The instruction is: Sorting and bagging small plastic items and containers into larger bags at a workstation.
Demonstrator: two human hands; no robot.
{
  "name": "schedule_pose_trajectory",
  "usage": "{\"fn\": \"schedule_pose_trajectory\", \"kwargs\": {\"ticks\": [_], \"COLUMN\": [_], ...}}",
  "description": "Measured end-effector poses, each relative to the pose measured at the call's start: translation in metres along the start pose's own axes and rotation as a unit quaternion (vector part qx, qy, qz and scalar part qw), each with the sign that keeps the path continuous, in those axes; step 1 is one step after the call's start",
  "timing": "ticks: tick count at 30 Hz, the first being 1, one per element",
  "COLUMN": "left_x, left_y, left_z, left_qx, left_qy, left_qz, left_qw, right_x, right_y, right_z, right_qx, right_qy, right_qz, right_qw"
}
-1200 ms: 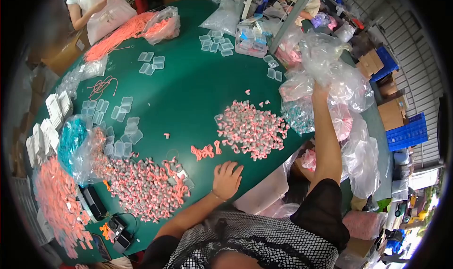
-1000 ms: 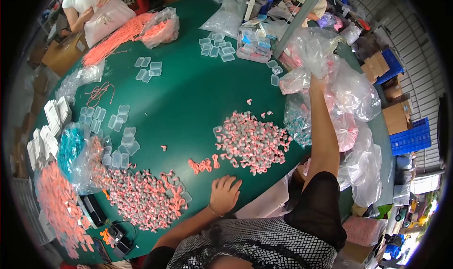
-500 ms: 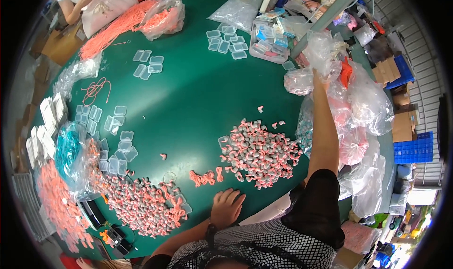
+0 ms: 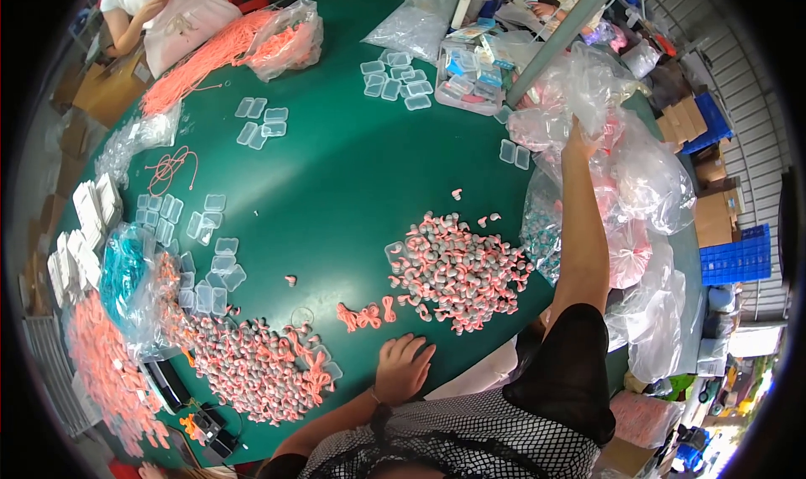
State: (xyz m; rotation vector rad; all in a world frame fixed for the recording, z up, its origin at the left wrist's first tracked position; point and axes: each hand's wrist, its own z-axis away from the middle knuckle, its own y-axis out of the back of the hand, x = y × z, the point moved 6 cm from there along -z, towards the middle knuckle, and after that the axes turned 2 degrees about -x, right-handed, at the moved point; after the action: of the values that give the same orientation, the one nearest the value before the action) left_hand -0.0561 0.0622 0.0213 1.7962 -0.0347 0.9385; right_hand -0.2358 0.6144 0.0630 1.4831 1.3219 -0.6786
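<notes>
My left hand [image 4: 403, 370] lies flat at the table's near edge, its fingers stretched out and holding nothing. Just beyond it sit small coral cord bundles [image 4: 367, 315]. My right arm reaches far to the right, where my right hand [image 4: 579, 141] grips a clear plastic bag [image 4: 592, 93]; the bag partly covers its fingers. Several other bags, some with pink contents [image 4: 628, 248], surround that hand. Left of my right forearm is a large heap of small grey-and-coral pieces [image 4: 462, 273]. A second such heap [image 4: 252, 370] lies to the left of my left hand.
Small clear plastic cases [image 4: 395, 80] lie in groups on the green table [image 4: 336, 177]. At the far right stands a clear bin [image 4: 466, 101] beside a grey post [image 4: 554, 42]. A long coral cord bundle [image 4: 197, 63] lies near another person [image 4: 168, 17] at the far left.
My right hand has shifted slightly nearer and to the right, and the clear bag has moved right with it. An open clear case now shows beside the bags. My left hand stays put.
</notes>
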Motion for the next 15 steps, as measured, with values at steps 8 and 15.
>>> {"fn": "schedule_pose_trajectory", "kwargs": {"ticks": [8, 15], "left_x": [0.004, -0.001], "left_y": [0.000, 0.002], "left_z": [-0.002, 0.002], "left_qx": [-0.001, 0.001], "left_qy": [0.001, 0.016], "left_qz": [-0.008, -0.011], "left_qw": [1.000, 1.000], "right_x": [0.013, 0.025], "right_y": [0.010, -0.027], "right_z": [-0.011, 0.050], "right_qx": [0.221, 0.053], "right_qy": [0.341, -0.036], "right_qz": [0.226, -0.016], "right_qw": [0.885, 0.998]}}
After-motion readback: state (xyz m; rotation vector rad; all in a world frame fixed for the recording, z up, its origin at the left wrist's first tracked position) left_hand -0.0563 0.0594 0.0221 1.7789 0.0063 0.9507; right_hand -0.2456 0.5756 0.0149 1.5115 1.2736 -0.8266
